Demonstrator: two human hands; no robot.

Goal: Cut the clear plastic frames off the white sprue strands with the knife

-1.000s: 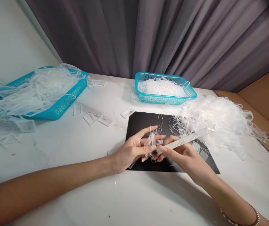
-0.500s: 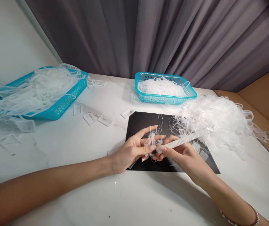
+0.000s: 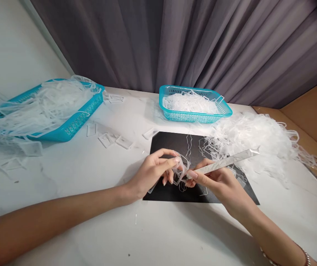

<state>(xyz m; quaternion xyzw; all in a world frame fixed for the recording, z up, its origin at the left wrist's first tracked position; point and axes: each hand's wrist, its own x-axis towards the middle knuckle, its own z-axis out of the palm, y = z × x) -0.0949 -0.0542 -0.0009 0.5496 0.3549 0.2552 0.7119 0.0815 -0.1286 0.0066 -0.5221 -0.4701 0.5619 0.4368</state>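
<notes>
My left hand (image 3: 155, 168) pinches a translucent white plastic frame (image 3: 184, 165), a thin bendy loop, between thumb and fingers. In my right hand (image 3: 219, 181) is a slim stick-like tool wrapped in silvery tape (image 3: 232, 159), slanting up to the right. Its working end lies at the right fingertips, beside the loop, and is too small to make out. Both hands are closed over a black mat (image 3: 169, 142), with thin white offcuts (image 3: 188, 144) lying on it.
A fluffy heap of white strips (image 3: 255, 140) covers the mat's right corner. Behind stands a blue basket (image 3: 194, 117) of thin white pieces; a larger blue basket (image 3: 78, 123) of translucent frames is on the left. Loose frames (image 3: 123, 142) lie on the white table (image 3: 92, 232).
My left fingers have curled in and shifted their hold, and the loop now stands up more openly between the hands. The taped tool has moved slightly to the right.
</notes>
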